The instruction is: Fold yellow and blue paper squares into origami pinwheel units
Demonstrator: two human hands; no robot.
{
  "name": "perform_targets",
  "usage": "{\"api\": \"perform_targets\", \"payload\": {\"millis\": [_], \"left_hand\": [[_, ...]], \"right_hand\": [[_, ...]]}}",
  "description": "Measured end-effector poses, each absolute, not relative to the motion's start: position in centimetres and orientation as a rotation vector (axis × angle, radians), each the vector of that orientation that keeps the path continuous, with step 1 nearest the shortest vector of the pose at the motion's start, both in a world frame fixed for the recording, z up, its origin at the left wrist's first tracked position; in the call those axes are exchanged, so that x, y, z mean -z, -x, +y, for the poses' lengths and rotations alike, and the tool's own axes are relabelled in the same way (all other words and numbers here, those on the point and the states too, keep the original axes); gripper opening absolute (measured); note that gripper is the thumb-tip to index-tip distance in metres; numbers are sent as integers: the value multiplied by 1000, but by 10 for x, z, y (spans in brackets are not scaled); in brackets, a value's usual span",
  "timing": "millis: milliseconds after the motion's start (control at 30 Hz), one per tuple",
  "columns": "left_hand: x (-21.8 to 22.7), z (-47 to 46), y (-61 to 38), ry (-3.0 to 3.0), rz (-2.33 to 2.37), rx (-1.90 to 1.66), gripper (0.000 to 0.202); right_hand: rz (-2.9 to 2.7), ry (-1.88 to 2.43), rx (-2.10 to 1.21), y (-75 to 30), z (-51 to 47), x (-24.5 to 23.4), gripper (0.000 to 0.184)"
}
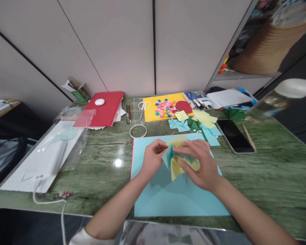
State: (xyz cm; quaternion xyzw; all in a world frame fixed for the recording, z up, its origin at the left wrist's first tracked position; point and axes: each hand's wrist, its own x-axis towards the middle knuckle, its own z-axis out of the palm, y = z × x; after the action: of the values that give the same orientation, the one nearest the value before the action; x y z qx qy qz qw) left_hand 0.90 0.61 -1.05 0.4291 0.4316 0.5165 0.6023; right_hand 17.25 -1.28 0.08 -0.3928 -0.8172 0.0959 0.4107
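Observation:
A folded paper piece (176,167) in yellow and light blue is held between my two hands, just above a light blue sheet (168,200). My left hand (154,158) pinches its blue side with thumb and forefinger. On the yellow side, my right hand (202,163) grips with its thumb below and fingers over the top. Those fingers hide part of the folds. Behind the sheet lie folded blue pieces (179,125), a folded yellow piece (181,115) and loose yellow papers (205,118).
White scissors (143,108) and colourful pompom-like bits (164,108) lie on a yellow sheet (149,118). A tape roll (138,131) is nearby. At right are a phone (234,136) and a clear bottle (270,102); at left, a red folder (104,110) and a power strip (52,160).

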Motion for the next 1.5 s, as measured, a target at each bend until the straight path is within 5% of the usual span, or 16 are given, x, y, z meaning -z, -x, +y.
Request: {"api": "perform_targets", "payload": {"millis": [367,667,1100,1500], "left_hand": [[9,6,-10,-1190,1194,-1259,14],[16,-4,-3,-2066,1372,-1398,13],[7,7,-5,-1383,1162,-1025,25],[8,5,-5,-1381,1275,-1067,14]], "right_hand": [[-1979,1058,-202,-174,-10,1,64],[-1738,1331,-602,-170,-9,-4,69],[-1692,1391,-723,-172,0,-2,67],[-1648,1255,-686,-176,0,-3,54]]}}
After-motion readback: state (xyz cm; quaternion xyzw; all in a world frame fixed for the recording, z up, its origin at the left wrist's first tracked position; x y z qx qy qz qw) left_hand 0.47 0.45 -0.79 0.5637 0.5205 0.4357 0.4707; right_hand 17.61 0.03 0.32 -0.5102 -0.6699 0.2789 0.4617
